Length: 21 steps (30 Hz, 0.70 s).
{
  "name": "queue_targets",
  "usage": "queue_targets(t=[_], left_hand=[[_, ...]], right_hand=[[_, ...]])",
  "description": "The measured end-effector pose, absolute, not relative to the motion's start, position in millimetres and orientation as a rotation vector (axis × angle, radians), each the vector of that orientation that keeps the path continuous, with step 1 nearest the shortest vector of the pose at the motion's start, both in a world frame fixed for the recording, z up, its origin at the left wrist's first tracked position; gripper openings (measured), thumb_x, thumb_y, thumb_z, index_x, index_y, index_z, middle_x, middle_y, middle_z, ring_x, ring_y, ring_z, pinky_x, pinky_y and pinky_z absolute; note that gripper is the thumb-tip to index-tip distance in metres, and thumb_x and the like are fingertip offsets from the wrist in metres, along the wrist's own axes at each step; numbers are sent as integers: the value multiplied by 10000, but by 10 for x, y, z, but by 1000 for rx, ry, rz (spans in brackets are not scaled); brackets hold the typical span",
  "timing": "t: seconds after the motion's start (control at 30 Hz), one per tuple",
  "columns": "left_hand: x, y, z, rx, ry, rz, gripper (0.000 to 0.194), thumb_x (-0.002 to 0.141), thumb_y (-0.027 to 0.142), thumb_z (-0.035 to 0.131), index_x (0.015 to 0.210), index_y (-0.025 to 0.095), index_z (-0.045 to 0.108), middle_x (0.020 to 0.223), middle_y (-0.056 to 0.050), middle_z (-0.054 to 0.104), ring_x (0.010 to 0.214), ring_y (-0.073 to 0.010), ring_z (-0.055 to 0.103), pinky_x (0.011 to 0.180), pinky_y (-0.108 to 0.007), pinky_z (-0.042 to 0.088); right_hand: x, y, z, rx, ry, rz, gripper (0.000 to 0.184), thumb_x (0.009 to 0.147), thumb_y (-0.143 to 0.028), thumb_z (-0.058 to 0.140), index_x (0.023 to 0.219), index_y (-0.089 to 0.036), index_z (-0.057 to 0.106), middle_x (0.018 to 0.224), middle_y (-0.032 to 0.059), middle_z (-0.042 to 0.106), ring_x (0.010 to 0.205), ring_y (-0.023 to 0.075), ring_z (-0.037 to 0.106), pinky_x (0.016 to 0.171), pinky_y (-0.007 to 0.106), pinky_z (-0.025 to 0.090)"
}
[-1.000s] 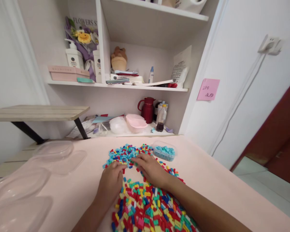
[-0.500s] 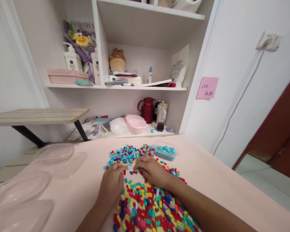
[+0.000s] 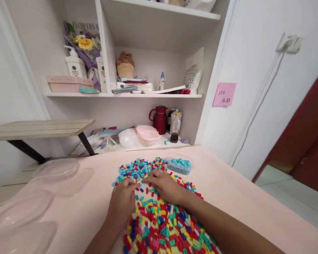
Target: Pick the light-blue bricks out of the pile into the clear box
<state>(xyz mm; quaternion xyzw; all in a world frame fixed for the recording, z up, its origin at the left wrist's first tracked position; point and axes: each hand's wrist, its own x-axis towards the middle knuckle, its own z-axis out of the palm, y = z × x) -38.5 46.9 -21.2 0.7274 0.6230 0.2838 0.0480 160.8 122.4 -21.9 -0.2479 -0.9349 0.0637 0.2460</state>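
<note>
A wide heap of small coloured bricks [image 3: 159, 218], red, yellow, blue and teal, covers the pink table [image 3: 241, 204] in front of me. My left hand [image 3: 123, 199] rests on the heap with its fingers curled down onto the bricks. My right hand [image 3: 165, 185] lies beside it, fingers bent, fingertips touching the bricks where the two hands meet. Whether either hand holds a brick is hidden. Beyond my right hand stands a small clear tub of light-blue bricks [image 3: 179, 165].
Clear plastic lids and trays [image 3: 55, 173] lie on the table's left part. Behind the table are a low shelf with a pink bowl [image 3: 147, 134], a red jug [image 3: 160, 120] and bottles, and a wooden bench [image 3: 39, 127] at left.
Both hands have stayed on the heap with only small finger movements at the spot where they meet. The view has shifted slightly to the right.
</note>
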Motion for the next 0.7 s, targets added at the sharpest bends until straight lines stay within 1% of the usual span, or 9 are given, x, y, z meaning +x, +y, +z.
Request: queue_targets(t=[0.1,0.2,0.27,0.33,0.4,0.47,0.53,0.63,0.7], left_hand=[[-379,466,-201,2221,1896,851,486,813,49,401,1073,297,728,998,-56,642,974,-204,583,861,-360,442],[-368,467,-194,2218,1908,852,478,809,52,413,1064,303,731,994,-54,646,973,-205,582,861,-366,441],[-364,472,-195,2209,1912,874,456,817,68,420,1071,288,729,996,-59,652,967,-206,588,853,-364,450],[-366,478,-202,2198,1916,905,435,822,79,424,1069,266,729,1005,-68,658,960,-207,595,840,-361,463],[-374,483,-210,2185,1918,931,421,821,77,422,1043,246,737,1003,-74,667,948,-205,603,835,-357,473],[-384,483,-217,2173,1914,950,418,819,72,413,1015,235,745,993,-74,673,941,-202,611,840,-356,475],[-392,478,-219,2167,1901,963,419,820,75,404,997,230,749,984,-71,676,937,-203,617,845,-359,475],[-395,466,-212,2168,1863,987,426,809,75,402,975,243,758,970,-64,680,931,-204,620,844,-359,475],[-393,460,-205,2163,1837,993,435,799,69,404,964,255,762,964,-59,681,929,-202,619,846,-356,476]], right_hand=[[1617,1222,-194,-670,-2495,284,400,835,-29,479,1105,-261,661,966,39,636,945,188,554,861,321,422],[1621,1180,-114,-698,-2429,381,307,859,-56,480,1018,-231,675,942,35,672,935,183,587,868,322,442],[1621,1150,-64,-715,-2383,437,259,883,-102,495,1035,-230,661,987,34,684,954,180,601,884,322,446],[1618,1138,-44,-734,-2359,453,240,875,-134,530,1066,-226,642,1029,41,681,974,184,603,888,322,451],[1612,1148,-59,-763,-2363,428,216,853,-123,542,1020,-209,648,992,49,680,948,187,605,861,315,461],[1606,1167,-88,-783,-2377,382,196,826,-85,528,913,-195,664,925,49,677,906,188,605,834,310,465],[1604,1177,-107,-755,-2397,363,215,784,-43,515,822,-189,668,859,38,674,870,183,605,830,305,462],[1612,1161,-98,-618,-2445,450,217,739,-28,523,755,-187,669,806,14,673,822,164,611,819,281,467],[1623,1144,-80,-572,-2447,541,210,755,-45,523,757,-189,676,796,6,673,790,150,618,784,260,477]])
